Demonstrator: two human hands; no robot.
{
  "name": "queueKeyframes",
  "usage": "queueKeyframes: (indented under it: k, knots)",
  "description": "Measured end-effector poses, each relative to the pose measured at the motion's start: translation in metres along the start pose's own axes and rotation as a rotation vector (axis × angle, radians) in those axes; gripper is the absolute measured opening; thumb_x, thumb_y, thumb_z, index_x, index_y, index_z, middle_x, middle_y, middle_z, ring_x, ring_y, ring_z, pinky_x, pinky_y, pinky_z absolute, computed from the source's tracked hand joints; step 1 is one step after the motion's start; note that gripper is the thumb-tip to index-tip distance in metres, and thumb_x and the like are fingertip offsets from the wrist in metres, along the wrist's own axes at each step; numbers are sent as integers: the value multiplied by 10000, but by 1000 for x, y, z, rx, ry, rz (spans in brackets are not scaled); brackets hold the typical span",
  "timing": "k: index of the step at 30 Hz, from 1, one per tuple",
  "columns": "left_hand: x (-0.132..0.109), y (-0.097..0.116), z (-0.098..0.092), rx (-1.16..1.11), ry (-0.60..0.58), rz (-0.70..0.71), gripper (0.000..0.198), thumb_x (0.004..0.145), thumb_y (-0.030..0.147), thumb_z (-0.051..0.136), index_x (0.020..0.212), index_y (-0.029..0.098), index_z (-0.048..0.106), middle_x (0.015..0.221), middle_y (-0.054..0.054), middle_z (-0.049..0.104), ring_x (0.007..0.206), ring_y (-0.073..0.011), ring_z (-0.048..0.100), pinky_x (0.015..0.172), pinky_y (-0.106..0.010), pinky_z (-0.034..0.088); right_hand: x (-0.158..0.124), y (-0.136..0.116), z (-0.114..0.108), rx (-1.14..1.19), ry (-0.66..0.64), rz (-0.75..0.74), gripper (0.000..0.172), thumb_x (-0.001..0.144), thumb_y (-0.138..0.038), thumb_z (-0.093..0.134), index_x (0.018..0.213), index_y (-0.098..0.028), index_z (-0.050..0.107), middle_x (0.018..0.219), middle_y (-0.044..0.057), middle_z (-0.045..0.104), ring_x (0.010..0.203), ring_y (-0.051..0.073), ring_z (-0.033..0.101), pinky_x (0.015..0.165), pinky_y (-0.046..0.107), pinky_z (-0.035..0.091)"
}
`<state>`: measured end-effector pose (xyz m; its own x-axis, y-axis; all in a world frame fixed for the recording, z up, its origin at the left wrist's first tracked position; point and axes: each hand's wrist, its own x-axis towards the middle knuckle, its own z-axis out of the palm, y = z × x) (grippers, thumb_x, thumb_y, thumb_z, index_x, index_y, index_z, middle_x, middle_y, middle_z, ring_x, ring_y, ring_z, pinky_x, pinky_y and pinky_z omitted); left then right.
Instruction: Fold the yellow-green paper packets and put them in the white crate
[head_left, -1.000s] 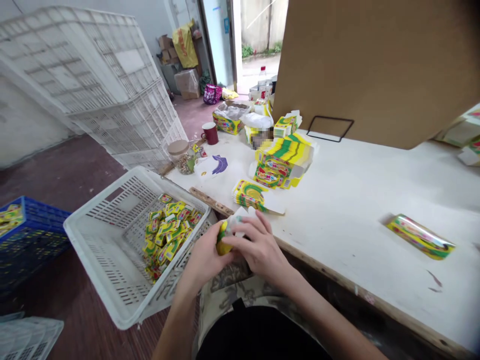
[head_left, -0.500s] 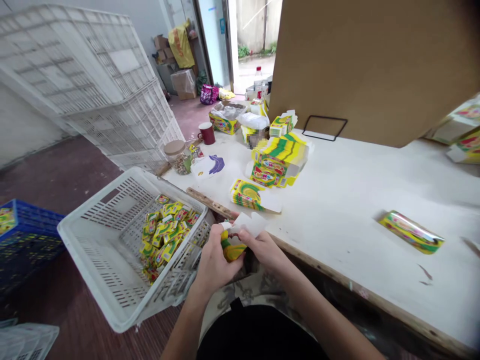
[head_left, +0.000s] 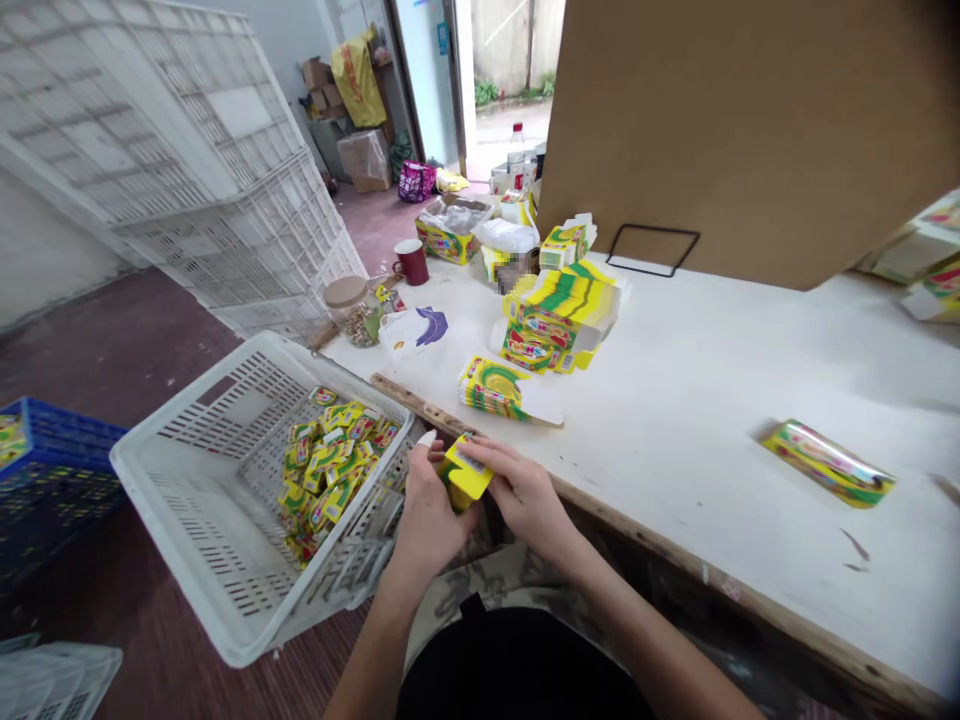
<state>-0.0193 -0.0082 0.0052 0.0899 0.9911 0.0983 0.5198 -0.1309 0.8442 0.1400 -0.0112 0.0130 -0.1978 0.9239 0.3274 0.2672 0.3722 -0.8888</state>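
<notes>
A small yellow carton with a barcode on one flap is between my two hands, just off the table's front edge. My left hand wraps round its left side, with a bit of white showing by the fingertips. The fingers of my right hand press on the barcode flap from the right. On the table just beyond lies a stack of flat yellow-green cartons. To the left, a white plastic crate contains many small yellow packs.
A bigger pile of flat cartons lies farther back. At the right is a shiny yellow-green pack. A lidded jar and a red mug stand at the back left. A large cardboard sheet rises behind. Stacked white crates stand at left.
The white flaps standing up from the carton have gone from view; its yellow barcode flap now faces up under my right fingers. My left hand still holds the carton.
</notes>
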Motion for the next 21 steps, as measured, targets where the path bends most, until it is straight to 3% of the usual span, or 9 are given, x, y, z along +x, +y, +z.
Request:
queueKeyframes:
  k: [2, 5, 9, 13, 15, 19, 21]
  knots:
    - [-3, 2, -4, 109, 12, -38, 715, 647, 227, 692, 1262, 200, 329, 1180, -137, 571, 1086, -300, 590, 912, -468, 483, 1, 3, -3, -29, -36, -9, 441, 903, -127, 453, 1310, -254, 564, 1397, 111, 522, 1309, 227, 483, 1078, 417, 418]
    - [-5, 6, -14, 134, -53, -20, 699, 687, 300, 689, 1272, 204, 319, 1135, -119, 617, 997, -265, 640, 826, -403, 521, 3, 4, -11, -78, -209, -63, 460, 917, -202, 507, 1376, -216, 489, 1511, 156, 361, 1408, 257, 336, 1109, 434, 368]
    - [-2, 13, -28, 153, -201, 38, 760, 700, 332, 705, 1316, 231, 272, 1124, -74, 649, 975, -223, 655, 838, -363, 520, 10, 0, -30, -85, -324, -95, 270, 920, -211, 515, 1152, -194, 653, 1406, 147, 479, 1291, 238, 485, 1060, 386, 415]
    - [-1, 19, -31, 186, -265, 100, 828, 656, 312, 748, 1333, 266, 274, 1132, -39, 653, 992, -215, 650, 866, -351, 516, 15, -3, -50, -59, -480, -72, 244, 883, -265, 597, 1108, -205, 669, 1274, 117, 583, 1215, 238, 546, 1014, 368, 449]
    - [-3, 21, -28, 209, -268, 125, 777, 670, 303, 734, 1314, 266, 300, 1149, -42, 643, 1007, -215, 643, 873, -353, 514, 13, -4, -51, -58, -480, -35, 263, 849, -286, 643, 1098, -204, 673, 1288, 121, 574, 1235, 260, 530, 1030, 391, 434]
    - [-7, 20, -22, 234, -211, 118, 699, 715, 299, 688, 1296, 230, 304, 1177, -75, 626, 1058, -225, 620, 913, -379, 501, 5, -2, -41, -62, -354, 31, 277, 870, -258, 599, 1135, -193, 643, 1363, 140, 507, 1279, 271, 483, 1066, 430, 394]
    - [-8, 18, -23, 214, -235, 91, 741, 697, 289, 706, 1309, 242, 291, 1173, -67, 629, 1044, -221, 627, 904, -378, 506, 4, -1, -40, -30, -389, 15, 256, 896, -262, 564, 1132, -199, 642, 1345, 130, 519, 1279, 253, 480, 1064, 413, 396]
